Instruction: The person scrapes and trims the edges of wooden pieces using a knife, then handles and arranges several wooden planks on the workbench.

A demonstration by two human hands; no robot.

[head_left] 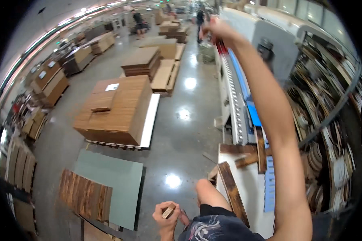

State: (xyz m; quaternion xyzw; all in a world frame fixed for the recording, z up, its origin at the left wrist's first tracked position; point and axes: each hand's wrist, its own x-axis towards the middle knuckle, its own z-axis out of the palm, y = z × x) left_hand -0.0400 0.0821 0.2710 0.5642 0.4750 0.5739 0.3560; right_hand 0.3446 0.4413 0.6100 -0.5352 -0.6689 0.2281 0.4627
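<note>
The person's two hands lie far apart, one at the lower centre of the frame and the other near its upper edge. The left hand (165,221) curls its fingers around a short-looking, brown wooden piece with a pale end face (169,211); the visible part slants from lower left to upper right, though the full length is foreshortened and partly hidden in the grasp. The right hand (218,30), at the end of a long, outstretched bare arm, is raised over the far end of a grey machine with a row of pale blocks along its edge (234,100), just beside a bright red part (221,47); it is blurred, so whether it grips anything cannot be told. The governing relation appears to be this separation: the wooden piece lies with the left hand, well below and to the left of the right hand. At the lower right, a long dark-stained wooden board (234,195) rests on a white worktable (253,197), its long axis running from upper left to lower right; in the picture the left hand is the nearer to it. At the lower left, a row of brown wooden strips (82,195) lies partly over a flat grey-green sheet (126,176).
</note>
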